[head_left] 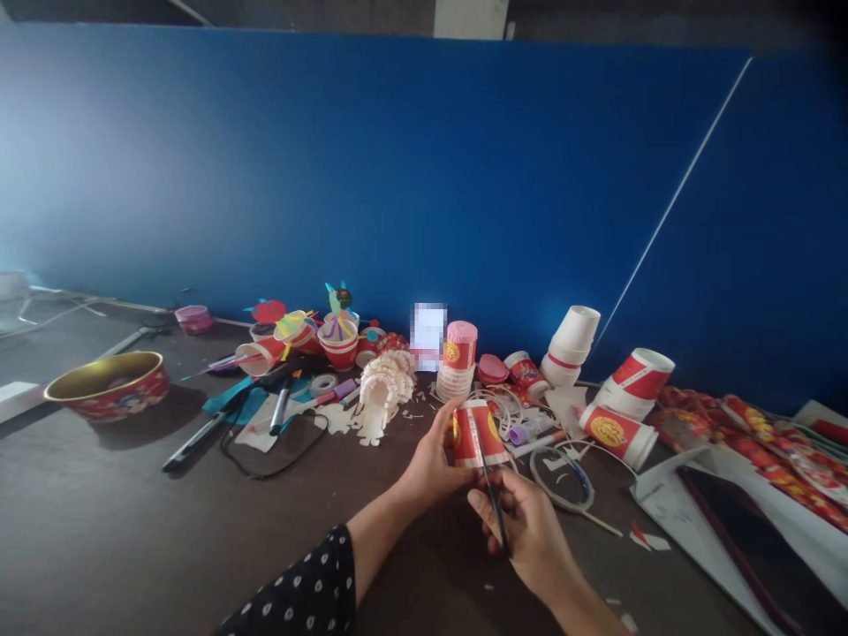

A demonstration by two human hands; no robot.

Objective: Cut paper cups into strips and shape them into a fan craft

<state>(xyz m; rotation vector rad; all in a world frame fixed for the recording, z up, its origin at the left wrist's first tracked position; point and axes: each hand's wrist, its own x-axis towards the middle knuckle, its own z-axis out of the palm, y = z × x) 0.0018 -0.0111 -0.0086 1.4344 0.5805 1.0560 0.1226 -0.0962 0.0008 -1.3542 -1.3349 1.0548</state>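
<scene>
A red paper cup (469, 431) with gold print and a pale strip down its side is upside down in my left hand (438, 459), whose fingers close around its left side. Short slits show along the cup's lower edge. My right hand (520, 521) grips dark scissors (494, 503), with the blade pointing up against the cup's lower edge. The fingers partly hide the scissor handles. Behind the cup stands a stack of cups (457, 358) topped by a pink lid.
Left of my hands lie a cut white paper piece (382, 397), a marker (279, 411) and a gold-rimmed bowl (109, 384). Cups with coloured decorations (339, 340) stand behind. To the right are tipped cups (616, 433), a coiled tube (563, 481) and a phone (755, 548).
</scene>
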